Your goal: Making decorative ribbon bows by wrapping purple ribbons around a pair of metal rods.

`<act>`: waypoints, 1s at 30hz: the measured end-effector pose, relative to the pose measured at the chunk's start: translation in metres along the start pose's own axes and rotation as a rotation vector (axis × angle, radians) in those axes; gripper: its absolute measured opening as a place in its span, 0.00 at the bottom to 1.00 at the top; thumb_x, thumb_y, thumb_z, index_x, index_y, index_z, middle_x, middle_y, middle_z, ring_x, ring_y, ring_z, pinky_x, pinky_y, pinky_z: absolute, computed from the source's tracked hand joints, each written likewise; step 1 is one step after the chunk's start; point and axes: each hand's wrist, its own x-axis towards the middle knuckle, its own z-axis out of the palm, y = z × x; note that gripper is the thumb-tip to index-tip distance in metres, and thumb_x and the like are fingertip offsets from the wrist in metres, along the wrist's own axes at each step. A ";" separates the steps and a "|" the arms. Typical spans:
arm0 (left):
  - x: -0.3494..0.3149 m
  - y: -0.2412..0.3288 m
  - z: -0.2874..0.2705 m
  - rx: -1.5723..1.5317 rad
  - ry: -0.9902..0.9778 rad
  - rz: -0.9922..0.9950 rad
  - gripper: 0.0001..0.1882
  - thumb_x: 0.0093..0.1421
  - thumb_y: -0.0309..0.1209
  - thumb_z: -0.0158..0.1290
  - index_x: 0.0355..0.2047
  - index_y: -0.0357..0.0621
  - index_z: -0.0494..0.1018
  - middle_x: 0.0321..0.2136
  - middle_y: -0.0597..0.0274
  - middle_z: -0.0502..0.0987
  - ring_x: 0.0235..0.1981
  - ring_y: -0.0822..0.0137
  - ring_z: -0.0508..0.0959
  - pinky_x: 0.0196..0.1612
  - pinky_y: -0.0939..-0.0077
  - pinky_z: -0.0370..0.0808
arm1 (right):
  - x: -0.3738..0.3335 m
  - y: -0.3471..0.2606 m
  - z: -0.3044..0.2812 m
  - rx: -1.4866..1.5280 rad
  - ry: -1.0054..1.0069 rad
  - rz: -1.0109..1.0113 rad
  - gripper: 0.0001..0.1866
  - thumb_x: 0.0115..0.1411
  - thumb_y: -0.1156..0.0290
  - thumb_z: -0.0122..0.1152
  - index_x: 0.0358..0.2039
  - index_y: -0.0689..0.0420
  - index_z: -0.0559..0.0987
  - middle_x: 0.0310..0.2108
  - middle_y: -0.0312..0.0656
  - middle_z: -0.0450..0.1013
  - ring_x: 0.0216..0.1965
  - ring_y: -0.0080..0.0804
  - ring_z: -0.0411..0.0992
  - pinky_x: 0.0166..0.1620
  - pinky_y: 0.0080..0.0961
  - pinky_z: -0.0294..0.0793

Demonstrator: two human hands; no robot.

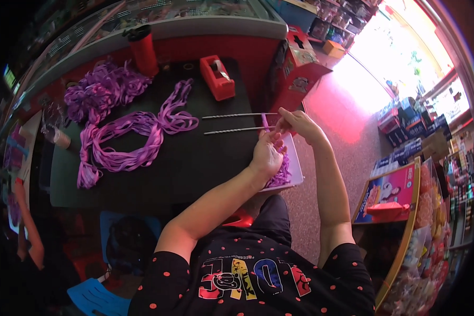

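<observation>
Purple ribbon [283, 171] lies in a pale tray [296, 163], right grip [300, 128] pinching a rod [237, 115], left grip [268, 155] unclear

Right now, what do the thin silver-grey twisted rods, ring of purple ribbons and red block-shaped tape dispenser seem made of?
Rods: probably polished metal, from their bright grey shine. Ribbons: satin-like, perhaps fabric or plastic; pale highlights along them. Tape dispenser: likely smooth hard plastic, with even colour and crisp edges.

A red tape dispenser [217, 79] and a red cup [144, 52] stand near a glass-topped counter [205, 32].
</observation>
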 end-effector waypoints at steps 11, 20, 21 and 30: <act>-0.009 -0.002 0.005 0.172 0.027 0.002 0.43 0.55 0.24 0.55 0.63 0.68 0.42 0.42 0.70 0.67 0.36 0.73 0.68 0.46 0.65 0.62 | -0.035 0.002 0.007 -0.159 0.136 0.010 0.28 0.62 0.51 0.47 0.25 0.66 0.79 0.21 0.45 0.75 0.27 0.31 0.73 0.36 0.28 0.72; -0.011 0.001 0.004 0.233 0.065 -0.016 0.47 0.57 0.25 0.55 0.66 0.70 0.36 0.43 0.70 0.67 0.36 0.73 0.66 0.45 0.66 0.63 | -0.041 0.026 0.006 -0.053 0.184 0.001 0.26 0.63 0.53 0.49 0.26 0.66 0.80 0.21 0.43 0.75 0.25 0.28 0.72 0.35 0.26 0.72; -0.011 0.001 0.004 0.243 0.093 -0.020 0.47 0.57 0.26 0.55 0.66 0.69 0.36 0.43 0.70 0.67 0.37 0.73 0.65 0.45 0.67 0.63 | -0.040 0.027 0.005 -0.040 0.188 -0.013 0.26 0.63 0.53 0.49 0.27 0.66 0.80 0.21 0.42 0.74 0.25 0.27 0.72 0.35 0.25 0.71; -0.010 0.001 0.003 0.282 0.053 0.003 0.47 0.57 0.27 0.56 0.66 0.69 0.36 0.41 0.73 0.68 0.38 0.74 0.66 0.43 0.68 0.63 | -0.038 0.031 0.007 0.043 0.160 -0.005 0.26 0.63 0.53 0.48 0.26 0.66 0.81 0.21 0.39 0.74 0.25 0.23 0.70 0.33 0.22 0.70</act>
